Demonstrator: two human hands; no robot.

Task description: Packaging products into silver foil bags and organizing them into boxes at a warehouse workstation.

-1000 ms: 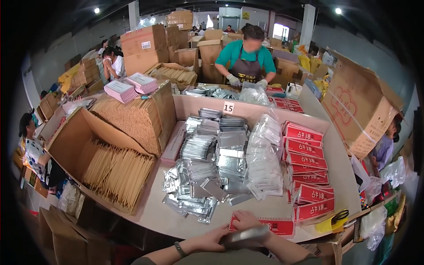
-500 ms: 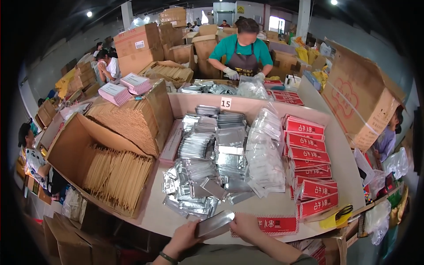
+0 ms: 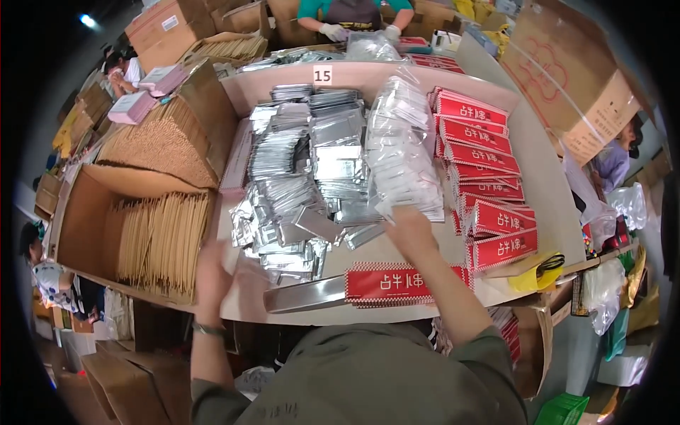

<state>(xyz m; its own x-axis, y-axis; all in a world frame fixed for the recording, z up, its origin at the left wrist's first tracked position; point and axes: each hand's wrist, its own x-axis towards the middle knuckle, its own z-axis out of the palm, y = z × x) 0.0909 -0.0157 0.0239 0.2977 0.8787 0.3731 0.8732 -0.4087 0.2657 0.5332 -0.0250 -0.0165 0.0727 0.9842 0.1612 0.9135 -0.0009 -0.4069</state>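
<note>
Along the near edge of the counter (image 3: 549, 205), a long silver packet (image 3: 301, 295) lies flat, its right end meeting a red printed sleeve (image 3: 386, 283); whether it sits inside or under, I can't tell from here. And look, no hand is on either! Just left of them, the left hand (image 3: 214, 276) is a blur beside the open box of wooden sticks (image 3: 159, 244); its grip I can't make out. Over on the other side, the right hand (image 3: 413, 234) stretches across the sleeve, fingertips at the lower end of the clear packets (image 3: 404, 152); pinched on one or only touching, I can't say. Taking from that pile looks like the step in hand, and it calls for a fine pinch to part a single slippery packet. Silver packets (image 3: 340, 163) crowd to the left, stacked red sleeves (image 3: 485, 156) to the right. Farther off, a co-worker's gloved hands (image 3: 333, 32) work behind the partition.
</note>
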